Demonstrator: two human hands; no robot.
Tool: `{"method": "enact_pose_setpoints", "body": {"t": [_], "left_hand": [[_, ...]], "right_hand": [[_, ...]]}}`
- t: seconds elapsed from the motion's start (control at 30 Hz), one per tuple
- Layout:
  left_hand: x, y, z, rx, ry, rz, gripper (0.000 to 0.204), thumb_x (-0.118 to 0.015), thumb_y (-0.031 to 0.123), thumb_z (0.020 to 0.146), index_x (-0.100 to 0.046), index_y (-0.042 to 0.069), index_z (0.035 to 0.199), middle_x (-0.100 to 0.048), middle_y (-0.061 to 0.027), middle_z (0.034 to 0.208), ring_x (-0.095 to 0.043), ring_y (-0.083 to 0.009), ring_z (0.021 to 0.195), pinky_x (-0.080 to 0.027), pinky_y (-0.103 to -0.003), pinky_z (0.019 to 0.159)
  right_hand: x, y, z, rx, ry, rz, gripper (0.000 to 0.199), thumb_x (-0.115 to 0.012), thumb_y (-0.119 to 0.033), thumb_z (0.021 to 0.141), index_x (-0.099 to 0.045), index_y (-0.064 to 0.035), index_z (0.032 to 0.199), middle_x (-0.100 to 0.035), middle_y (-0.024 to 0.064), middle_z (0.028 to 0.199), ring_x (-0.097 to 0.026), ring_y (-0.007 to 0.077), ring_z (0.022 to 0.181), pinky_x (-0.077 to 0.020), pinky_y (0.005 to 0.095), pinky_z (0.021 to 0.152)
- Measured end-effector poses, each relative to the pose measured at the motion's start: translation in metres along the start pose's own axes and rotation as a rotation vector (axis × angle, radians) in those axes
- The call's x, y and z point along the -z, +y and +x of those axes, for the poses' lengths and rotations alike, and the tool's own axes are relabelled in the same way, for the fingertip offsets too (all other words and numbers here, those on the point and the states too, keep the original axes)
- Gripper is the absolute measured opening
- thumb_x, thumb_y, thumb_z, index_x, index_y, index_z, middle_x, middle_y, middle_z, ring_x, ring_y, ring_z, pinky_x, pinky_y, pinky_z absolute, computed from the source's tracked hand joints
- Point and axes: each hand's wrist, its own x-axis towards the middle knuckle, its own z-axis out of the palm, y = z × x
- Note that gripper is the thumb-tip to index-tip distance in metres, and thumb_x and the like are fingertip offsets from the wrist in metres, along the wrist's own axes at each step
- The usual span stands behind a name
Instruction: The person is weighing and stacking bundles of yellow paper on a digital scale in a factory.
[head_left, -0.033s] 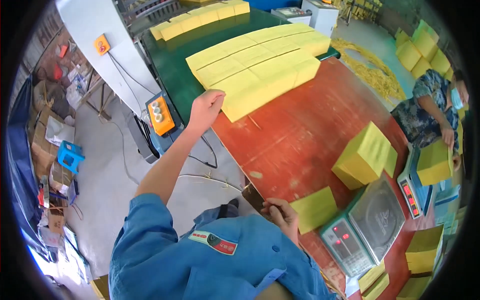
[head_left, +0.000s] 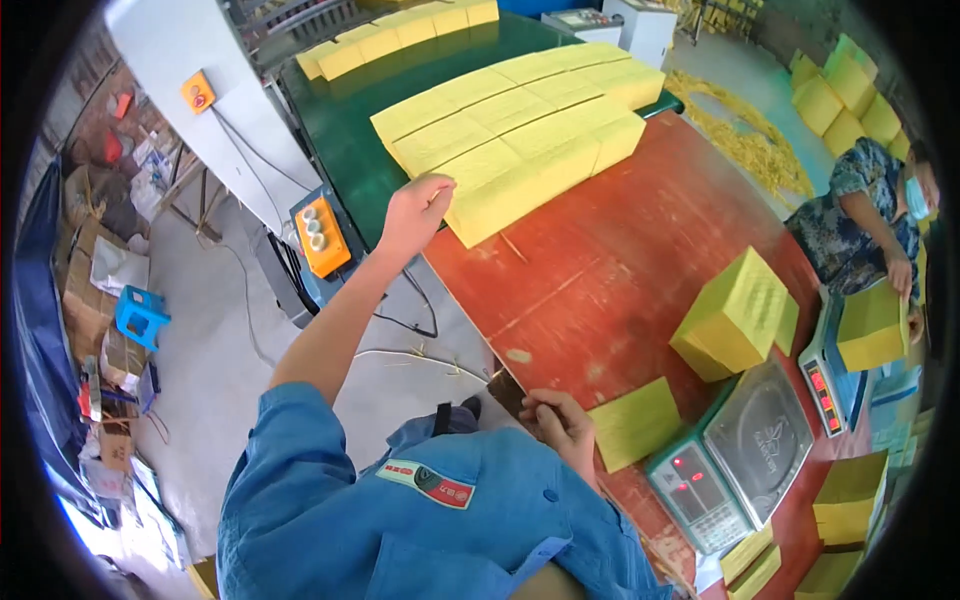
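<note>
My left hand [head_left: 418, 213] is closed like a fist at the left end of a long row of yellow paper stacks [head_left: 540, 180]. Its knuckles are against or very near the stacks' corner; anything inside the fingers is hidden. The row lies across a green table surface [head_left: 350, 120] and the edge of a red tabletop [head_left: 560, 270]. Close to my body, my right hand [head_left: 562, 428] hovers by the red top's near edge with its fingers curled in, and nothing shows in it. A flat yellow paper stack [head_left: 636, 424] lies just right of that hand.
A scale [head_left: 705, 490] with a metal plate stands at the right, beside an upright yellow paper block [head_left: 735, 315]. Beyond it, a masked person [head_left: 865, 215] holds a yellow block on a second scale [head_left: 825, 385]. An orange button box [head_left: 320, 236] sits left of the tables.
Almost nothing differs. The view has shifted very slightly, and both hands keep the same places and closed shapes.
</note>
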Motion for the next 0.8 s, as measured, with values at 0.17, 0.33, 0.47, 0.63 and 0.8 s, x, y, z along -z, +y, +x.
{"method": "enact_pose_setpoints", "body": {"t": [0.17, 0.33, 0.47, 0.63, 0.8], "left_hand": [[-0.036, -0.078, 0.068, -0.245, -0.198, 0.202, 0.026, -0.061, 0.015, 0.089, -0.062, 0.002, 0.112, -0.063, -0.0155, 0.119, -0.06, -0.0315, 0.11, -0.048, -0.037, 0.093], [-0.056, -0.075, 0.059, -0.335, -0.182, 0.305, 0.033, -0.064, 0.015, 0.084, -0.061, 0.002, 0.113, -0.06, -0.0125, 0.123, -0.056, -0.0344, 0.11, -0.047, -0.041, 0.095], [-0.054, -0.059, 0.039, -0.341, -0.26, 0.236, 0.037, -0.066, 0.015, 0.082, -0.061, 0.001, 0.115, -0.059, -0.0145, 0.126, -0.055, -0.0343, 0.112, -0.045, -0.041, 0.097], [-0.044, -0.023, -0.017, -0.352, -0.301, 0.138, 0.038, -0.066, 0.015, 0.079, -0.059, -0.003, 0.112, -0.057, -0.0183, 0.124, -0.053, -0.0357, 0.113, -0.044, -0.043, 0.097], [-0.042, 0.041, -0.073, -0.472, -0.48, -0.023, 0.046, -0.067, 0.015, 0.077, -0.057, -0.004, 0.118, -0.054, -0.0181, 0.13, -0.05, -0.0376, 0.119, -0.041, -0.046, 0.1]], "right_hand": [[-0.054, 0.003, 0.11, -0.009, -0.033, 0.094, 0.02, -0.055, -0.002, 0.095, -0.06, 0.004, 0.113, -0.066, 0.0084, 0.1, -0.063, 0.0126, 0.091, -0.0505, 0.0252, 0.079], [-0.059, -0.032, 0.235, 0.623, 0.224, -0.608, 0.035, -0.061, -0.006, 0.088, -0.055, 0.0022, 0.121, -0.063, 0.0172, 0.112, -0.063, 0.0277, 0.102, -0.0497, 0.0367, 0.087], [-0.061, -0.05, 0.288, 0.718, 0.289, -0.846, 0.042, -0.063, -0.009, 0.085, -0.054, 0.0012, 0.124, -0.059, 0.0225, 0.119, -0.057, 0.0386, 0.11, -0.0466, 0.0423, 0.094], [-0.052, -0.027, 0.244, 0.548, 0.255, -0.815, 0.042, -0.063, -0.011, 0.086, -0.053, 0.0012, 0.126, -0.06, 0.0205, 0.12, -0.057, 0.0326, 0.112, -0.0465, 0.039, 0.093], [-0.027, -0.017, 0.099, 0.401, 0.483, -0.465, 0.034, -0.056, -0.01, 0.091, -0.056, 0.0017, 0.123, -0.061, 0.0142, 0.118, -0.058, 0.0235, 0.11, -0.0449, 0.0344, 0.095]]}}
